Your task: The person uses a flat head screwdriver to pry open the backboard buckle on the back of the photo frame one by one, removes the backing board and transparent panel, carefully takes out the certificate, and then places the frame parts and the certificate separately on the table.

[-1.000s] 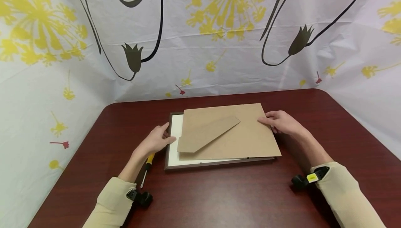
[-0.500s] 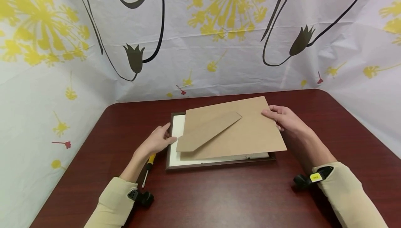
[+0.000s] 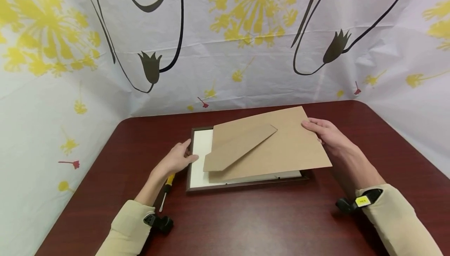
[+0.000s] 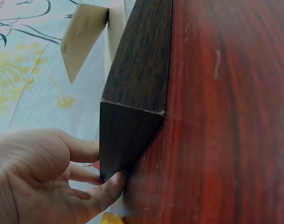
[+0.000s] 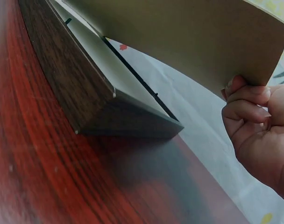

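Note:
A dark brown picture frame (image 3: 246,184) lies face down on the table, white sheet (image 3: 202,142) inside. My left hand (image 3: 175,157) holds the frame's left side, thumb over the rim; in the left wrist view its fingers (image 4: 107,190) are against the outer side. Between thumb and fingers, my right hand (image 3: 327,134) pinches the right edge of a brown backing board (image 3: 281,150). That edge is raised above the frame, with a gap below it in the right wrist view; the board's left part stays low over the white sheet. A stand flap (image 3: 239,150) sticks up from the board.
A screwdriver (image 3: 167,187) with a yellow and black handle lies on the red-brown table (image 3: 253,221), under and beside the left forearm. A white patterned sheet (image 3: 197,64) hangs behind the table and along both sides.
My right hand has raised the backing board's right edge and drawn the board to the right, baring more white sheet at the left. The left hand has stayed at the frame.

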The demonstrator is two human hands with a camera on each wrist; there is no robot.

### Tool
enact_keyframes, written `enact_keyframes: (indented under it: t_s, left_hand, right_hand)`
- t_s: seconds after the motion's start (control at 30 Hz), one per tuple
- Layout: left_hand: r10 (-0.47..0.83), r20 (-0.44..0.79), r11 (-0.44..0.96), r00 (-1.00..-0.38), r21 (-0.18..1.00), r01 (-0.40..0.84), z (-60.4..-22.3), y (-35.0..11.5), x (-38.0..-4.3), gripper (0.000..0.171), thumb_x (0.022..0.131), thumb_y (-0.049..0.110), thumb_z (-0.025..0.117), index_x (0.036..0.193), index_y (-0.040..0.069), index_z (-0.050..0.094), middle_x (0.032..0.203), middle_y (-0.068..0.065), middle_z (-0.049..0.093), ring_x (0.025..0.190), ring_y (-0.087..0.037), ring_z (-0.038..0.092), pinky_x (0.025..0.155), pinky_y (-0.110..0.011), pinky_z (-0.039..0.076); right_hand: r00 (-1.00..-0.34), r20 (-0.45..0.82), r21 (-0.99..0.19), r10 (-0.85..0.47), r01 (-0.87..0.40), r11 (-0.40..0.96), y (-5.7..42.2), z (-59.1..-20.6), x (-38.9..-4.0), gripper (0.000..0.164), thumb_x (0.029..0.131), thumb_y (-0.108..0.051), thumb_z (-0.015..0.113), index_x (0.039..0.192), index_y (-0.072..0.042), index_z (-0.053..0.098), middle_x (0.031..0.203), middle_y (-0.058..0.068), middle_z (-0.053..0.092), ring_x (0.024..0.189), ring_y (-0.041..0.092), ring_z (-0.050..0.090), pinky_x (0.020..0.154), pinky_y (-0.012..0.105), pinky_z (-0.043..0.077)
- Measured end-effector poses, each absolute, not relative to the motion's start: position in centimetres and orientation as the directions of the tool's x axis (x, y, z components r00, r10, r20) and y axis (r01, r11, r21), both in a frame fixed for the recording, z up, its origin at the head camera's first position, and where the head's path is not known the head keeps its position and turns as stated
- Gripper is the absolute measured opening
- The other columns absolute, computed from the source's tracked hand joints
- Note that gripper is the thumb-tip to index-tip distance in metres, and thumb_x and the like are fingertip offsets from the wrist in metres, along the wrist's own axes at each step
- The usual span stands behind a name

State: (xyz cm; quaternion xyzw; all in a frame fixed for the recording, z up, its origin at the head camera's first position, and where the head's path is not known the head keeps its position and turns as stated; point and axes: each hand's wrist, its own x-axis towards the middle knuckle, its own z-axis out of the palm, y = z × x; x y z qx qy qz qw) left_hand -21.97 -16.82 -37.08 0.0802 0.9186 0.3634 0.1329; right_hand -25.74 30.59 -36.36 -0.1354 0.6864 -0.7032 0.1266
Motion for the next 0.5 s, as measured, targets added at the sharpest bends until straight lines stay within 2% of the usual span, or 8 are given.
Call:
enact_keyframes:
  t_s: [0.23,0.37,0.5]
  left_hand:
    - [0.253,-0.192,0.722,-0.948,0.690,0.052,-37.2,-16.8,-21.9,0.072,0.104,0.017,0.058,0.157,-0.009,0.016,0.141,-0.028,0.040,0.117,-0.033,0.045,0.098,-0.049,0.042]
    - [0.250,-0.196,0.719,-0.948,0.693,0.046,-37.2,-16.7,-21.9,0.072,0.104,0.017,0.058,0.157,-0.008,0.015,0.141,-0.028,0.040,0.114,-0.032,0.045,0.096,-0.047,0.042]
    - [0.249,-0.205,0.717,-0.947,0.696,0.038,-37.1,-16.6,-21.8,0.072,0.105,0.017,0.057,0.157,-0.008,0.015,0.149,-0.032,0.033,0.125,-0.037,0.043,0.103,-0.051,0.040]
  right_hand:
    - [-0.940,0.006,-0.979,-0.342,0.065,-0.194,31.9,-36.6,-25.0,0.019,0.109,-0.014,0.045,0.107,-0.012,0.064,0.070,-0.005,0.063,0.049,0.003,0.053,0.047,0.021,0.048]
    - [-0.949,0.034,-0.966,-0.312,0.049,-0.253,32.7,-36.6,-24.6,0.022,0.110,-0.013,0.044,0.107,-0.011,0.066,0.071,-0.003,0.065,0.052,0.005,0.057,0.049,0.023,0.051]
    - [-0.965,0.062,-0.951,-0.256,0.021,-0.309,33.4,-36.7,-24.1,0.024,0.109,-0.012,0.043,0.102,-0.010,0.066,0.068,-0.003,0.062,0.053,0.007,0.058,0.049,0.024,0.051]
